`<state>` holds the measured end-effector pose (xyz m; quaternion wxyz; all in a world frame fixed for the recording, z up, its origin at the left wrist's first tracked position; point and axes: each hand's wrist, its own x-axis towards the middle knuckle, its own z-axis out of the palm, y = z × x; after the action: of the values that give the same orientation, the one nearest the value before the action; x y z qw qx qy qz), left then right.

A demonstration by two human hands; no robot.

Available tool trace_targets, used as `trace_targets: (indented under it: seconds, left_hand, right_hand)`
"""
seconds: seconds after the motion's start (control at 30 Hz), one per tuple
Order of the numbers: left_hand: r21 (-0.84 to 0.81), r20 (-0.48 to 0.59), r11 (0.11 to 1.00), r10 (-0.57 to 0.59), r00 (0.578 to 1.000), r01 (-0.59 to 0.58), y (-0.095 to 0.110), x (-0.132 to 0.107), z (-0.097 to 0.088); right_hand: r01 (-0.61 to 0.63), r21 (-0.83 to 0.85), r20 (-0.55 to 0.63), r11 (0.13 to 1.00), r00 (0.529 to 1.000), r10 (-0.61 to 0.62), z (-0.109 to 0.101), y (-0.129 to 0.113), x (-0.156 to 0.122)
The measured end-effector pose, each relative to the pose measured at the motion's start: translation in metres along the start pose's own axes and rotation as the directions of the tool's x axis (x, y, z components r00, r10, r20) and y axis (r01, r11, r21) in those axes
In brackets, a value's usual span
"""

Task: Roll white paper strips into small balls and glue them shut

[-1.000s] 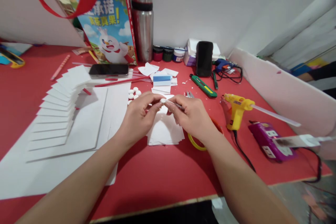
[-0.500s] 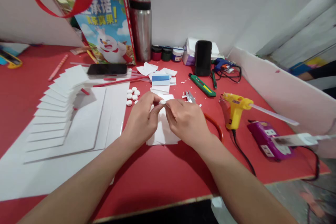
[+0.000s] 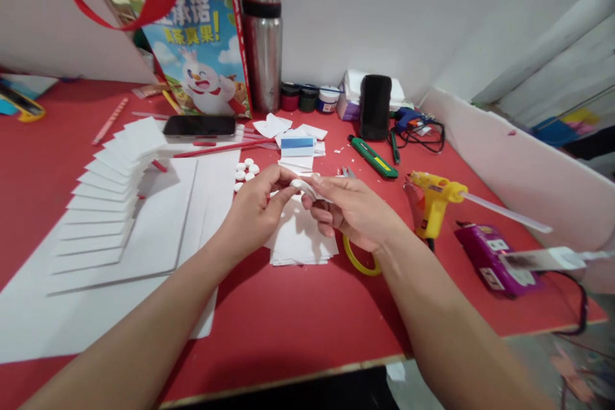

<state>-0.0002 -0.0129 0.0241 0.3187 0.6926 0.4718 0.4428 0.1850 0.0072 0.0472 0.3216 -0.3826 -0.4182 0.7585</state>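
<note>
My left hand [image 3: 257, 208] pinches one end of a small white rounded piece [image 3: 303, 188] between thumb and fingertips. My right hand [image 3: 353, 208] grips its other end, with fingers curled beneath. The piece looks long and slightly curved; I cannot make out exactly what it is. Below the hands lies a stack of white paper sheets [image 3: 302, 243]. Several small white discs [image 3: 245, 170] rest beside my left hand. Under my right hand lie scissors, their yellow handle loop [image 3: 361, 262] and blade tips showing, the rest hidden.
A stepped white card model [image 3: 106, 205] stands at left. Behind are a phone [image 3: 199, 125], a steel flask [image 3: 263, 45], paint jars [image 3: 307, 99] and a printed bag [image 3: 202, 45]. At right lie a green cutter [image 3: 373, 157], a yellow glue gun [image 3: 432, 202] and a purple box [image 3: 494, 259].
My right hand has turned, its fingers now curling under the white piece, more of which shows. A yellow scissor loop has come into sight below it. The view has shifted slightly.
</note>
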Motion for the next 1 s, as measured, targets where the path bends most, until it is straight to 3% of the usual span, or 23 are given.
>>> trace_targets:
  seconds: [0.17, 0.27, 0.33, 0.4, 0.47, 0.53, 0.6, 0.67, 0.8, 1.0]
  left_hand:
    - [-0.055, -0.014, 0.998, -0.032, 0.999, 0.031, 0.0, 0.001, 0.001]
    - [-0.108, -0.034, 0.992, -0.071, 0.997, 0.067, 0.0, 0.0, 0.002]
    - [-0.147, -0.065, 0.986, -0.091, 0.994, 0.081, 0.002, -0.001, 0.004]
    - [-0.167, -0.114, 0.983, -0.092, 0.989, 0.073, 0.005, -0.002, 0.007]
    - [-0.136, -0.167, 0.99, -0.072, 0.983, 0.049, 0.008, -0.003, 0.01]
    - [-0.068, -0.211, 0.998, -0.031, 0.977, 0.017, 0.011, -0.005, 0.013]
    - [0.003, -0.24, 1.0, 0.019, 0.97, -0.019, 0.012, -0.007, 0.015]
    - [0.058, -0.255, 0.997, 0.064, 0.965, -0.051, 0.011, -0.008, 0.016]
    - [0.079, -0.257, 0.99, 0.132, 0.957, -0.115, 0.007, -0.008, 0.015]
    - [0.039, -0.219, 0.986, 0.164, 0.962, -0.159, 0.006, -0.007, 0.011]
  right_hand:
    - [0.039, -0.108, 0.013, 0.993, 0.999, -0.038, 0.002, -0.001, -0.001]
    - [0.113, -0.355, -0.067, 0.928, 0.987, -0.146, 0.005, -0.002, -0.003]
    - [0.188, -0.598, -0.127, 0.779, 0.938, -0.323, 0.008, 0.0, -0.005]
    - [0.263, -0.781, -0.106, 0.566, 0.838, -0.536, 0.012, 0.004, -0.007]
    - [0.322, -0.888, -0.004, 0.329, 0.709, -0.705, 0.016, 0.009, -0.008]
    - [0.322, -0.941, 0.115, 0.104, 0.593, -0.797, 0.018, 0.015, -0.008]
    - [0.284, -0.957, 0.202, -0.052, 0.529, -0.825, 0.019, 0.02, -0.007]
    - [0.249, -0.961, 0.239, -0.122, 0.525, -0.817, 0.019, 0.022, -0.007]
    - [0.224, -0.959, 0.271, -0.171, 0.566, -0.779, 0.017, 0.021, -0.007]
    - [0.261, -0.957, 0.259, -0.125, 0.577, -0.775, 0.015, 0.018, -0.007]
